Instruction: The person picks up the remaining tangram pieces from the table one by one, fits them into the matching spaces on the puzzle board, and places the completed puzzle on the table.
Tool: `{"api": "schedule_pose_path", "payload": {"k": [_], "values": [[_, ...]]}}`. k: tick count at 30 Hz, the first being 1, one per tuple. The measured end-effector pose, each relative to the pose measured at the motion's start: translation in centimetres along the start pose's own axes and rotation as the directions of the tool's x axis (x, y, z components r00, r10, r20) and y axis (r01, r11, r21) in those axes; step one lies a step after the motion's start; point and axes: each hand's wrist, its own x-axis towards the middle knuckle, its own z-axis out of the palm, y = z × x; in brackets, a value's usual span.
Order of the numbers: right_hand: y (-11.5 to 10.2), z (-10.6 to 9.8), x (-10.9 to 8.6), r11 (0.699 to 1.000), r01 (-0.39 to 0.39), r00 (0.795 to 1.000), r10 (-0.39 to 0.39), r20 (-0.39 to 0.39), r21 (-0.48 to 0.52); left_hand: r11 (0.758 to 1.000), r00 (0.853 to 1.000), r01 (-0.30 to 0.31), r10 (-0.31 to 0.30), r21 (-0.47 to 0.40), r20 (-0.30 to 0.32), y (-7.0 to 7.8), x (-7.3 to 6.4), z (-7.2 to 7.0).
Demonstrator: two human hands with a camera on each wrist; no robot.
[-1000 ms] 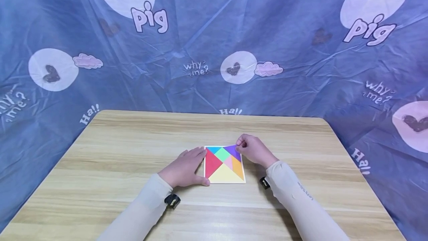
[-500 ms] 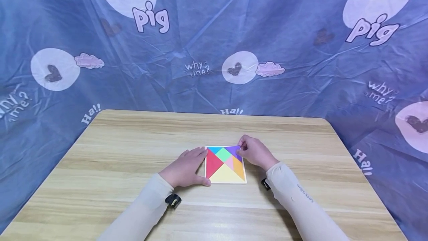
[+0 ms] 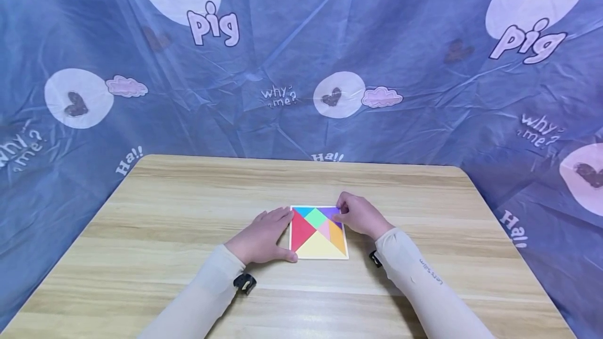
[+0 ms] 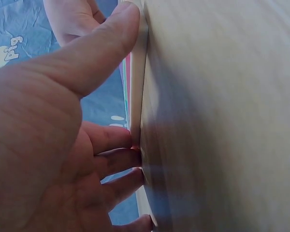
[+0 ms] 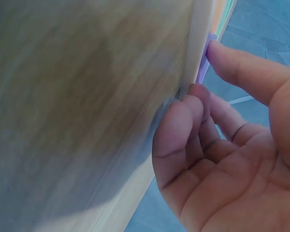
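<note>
A tangram board (image 3: 320, 259) with a pale rim lies on the table, filled with coloured pieces. My left hand (image 3: 264, 234) spans its left side, thumb at the near corner and fairly straight fingertips against the far left edge. At the far right corner, my right hand (image 3: 361, 213) has its thumb on the purple triangle (image 3: 327, 210) and its other fingers curled at the rim. In the right wrist view the purple triangle (image 5: 203, 67) shows between thumb and index fingertip. The red triangle (image 3: 300, 229), yellow triangle (image 3: 320, 247) and green square (image 3: 315, 218) lie inside the rim.
The wood-grain table (image 3: 212, 182) extends around the board on all sides. Behind it hangs a blue printed cloth (image 3: 282, 41). A dark wrist device (image 3: 244, 283) sits at the left cuff, with another (image 3: 375, 259) at the right.
The purple triangle's raised far corner has come down in line with the rim. My right thumb has slid slightly nearer me over the piece. The left hand keeps its place.
</note>
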Motion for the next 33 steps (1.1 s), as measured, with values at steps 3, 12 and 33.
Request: {"api": "schedule_pose_path", "payload": {"k": [3, 12, 33], "values": [[0.1, 0.0, -0.1, 1.000, 0.019, 1.000, -0.020, -0.009, -0.022, 1.000, 1.000, -0.001, 0.001, -0.012, 0.000, 0.1, 0.0, 0.0], [-0.2, 0.2, -0.7, 0.983, 0.135, 0.990, -0.138, -0.010, -0.125, 1.000, 1.000, 0.007, -0.007, -0.030, 0.012, 0.4, -0.2, -0.2], [2.3, -1.4, -3.7, 0.964, 0.257, 0.963, -0.261, -0.070, -0.064, 0.999, 1.000, 0.000, 0.001, -0.043, 0.024, -0.2, 0.2, 0.3]]}}
